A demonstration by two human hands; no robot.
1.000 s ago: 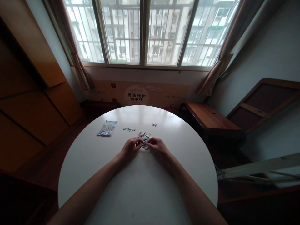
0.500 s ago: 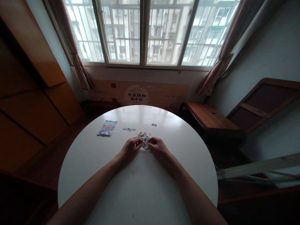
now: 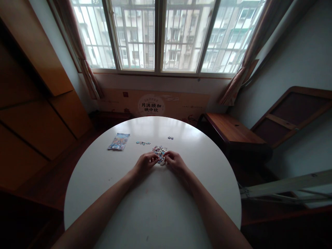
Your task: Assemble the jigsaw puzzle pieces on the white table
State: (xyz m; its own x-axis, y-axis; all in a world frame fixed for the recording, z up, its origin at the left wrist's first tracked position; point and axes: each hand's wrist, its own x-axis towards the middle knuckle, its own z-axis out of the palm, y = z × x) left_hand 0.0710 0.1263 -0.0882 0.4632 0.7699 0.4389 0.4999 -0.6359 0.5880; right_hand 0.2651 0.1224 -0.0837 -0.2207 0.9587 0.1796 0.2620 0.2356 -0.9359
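Where the pile (image 3: 159,150) of jigsaw pieces sits on the white table (image 3: 155,207), both hands meet its near part, one from either side. At the pile's left edge, the left hand (image 3: 145,162) has its fingers curled, thumb and fingertips drawn close together over the pieces. At the pile's right edge, the right hand (image 3: 175,161) is bent in much the same way, thumb and forefinger brought near each other and only slightly parted at most. Whether either hand pinches a piece I cannot tell; the tips are too small and partly lost among the pieces. Beyond the pile and to its left lies a short row (image 3: 143,143) of pieces, with the packet (image 3: 118,141) farther left; beyond it, slightly right, lies a small cluster (image 3: 170,138).
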